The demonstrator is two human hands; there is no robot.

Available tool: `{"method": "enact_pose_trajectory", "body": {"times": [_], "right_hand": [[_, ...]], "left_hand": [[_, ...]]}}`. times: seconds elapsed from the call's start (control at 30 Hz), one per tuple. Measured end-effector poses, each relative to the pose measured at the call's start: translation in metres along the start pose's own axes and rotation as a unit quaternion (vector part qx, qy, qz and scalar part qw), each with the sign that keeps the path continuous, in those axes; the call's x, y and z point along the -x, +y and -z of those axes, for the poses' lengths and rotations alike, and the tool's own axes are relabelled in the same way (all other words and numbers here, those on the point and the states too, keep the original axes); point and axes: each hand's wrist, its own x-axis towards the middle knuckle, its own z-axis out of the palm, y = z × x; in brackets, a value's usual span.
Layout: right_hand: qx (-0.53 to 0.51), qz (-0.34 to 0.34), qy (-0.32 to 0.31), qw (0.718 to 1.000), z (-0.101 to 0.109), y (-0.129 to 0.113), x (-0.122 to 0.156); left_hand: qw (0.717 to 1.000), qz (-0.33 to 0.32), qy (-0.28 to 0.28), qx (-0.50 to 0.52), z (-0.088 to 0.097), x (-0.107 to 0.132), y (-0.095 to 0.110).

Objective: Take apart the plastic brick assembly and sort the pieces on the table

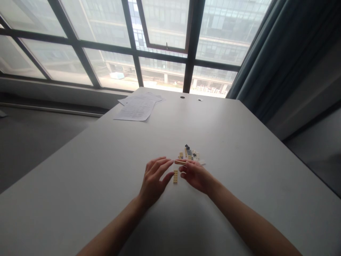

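Observation:
My right hand point(195, 174) pinches a narrow tan building-block plate point(180, 162) between thumb and fingers, its length pointing left. My left hand point(156, 177) is open, fingers stretched toward the plate's left end; I cannot tell whether they touch it. Below the gap between the hands, a tan studded plate point(175, 177) lies on the table near my left thumb. Just beyond my right hand is a loose pile of small building blocks in tan, grey, white and black point(189, 152). My right fingers partly cover the pile's near side.
The white table point(226, 131) stretches to large windows at the far end. Several printed sheets point(135, 108) lie at its far left. A dark round hole point(182, 97) sits near the back edge. A dark blue curtain point(255, 53) hangs on the right.

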Motion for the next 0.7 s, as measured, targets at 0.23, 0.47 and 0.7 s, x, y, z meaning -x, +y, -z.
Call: {"method": "enact_pose_trajectory", "body": {"times": [0.23, 0.47, 0.7], "right_hand": [[-0.217, -0.054, -0.051, 0.973, -0.024, 0.023, 0.023], [-0.141, -0.042, -0.031, 0.989, -0.025, 0.028, 0.024], [0.376, 0.124, 0.023, 0.918, 0.015, 0.005, 0.027]], "left_hand": [[0.996, -0.022, 0.063, 0.057, 0.002, -0.001, 0.011], [0.997, -0.021, 0.045, 0.057, 0.002, 0.002, 0.011], [0.998, 0.030, -0.054, 0.010, 0.003, 0.004, -0.005]]}}
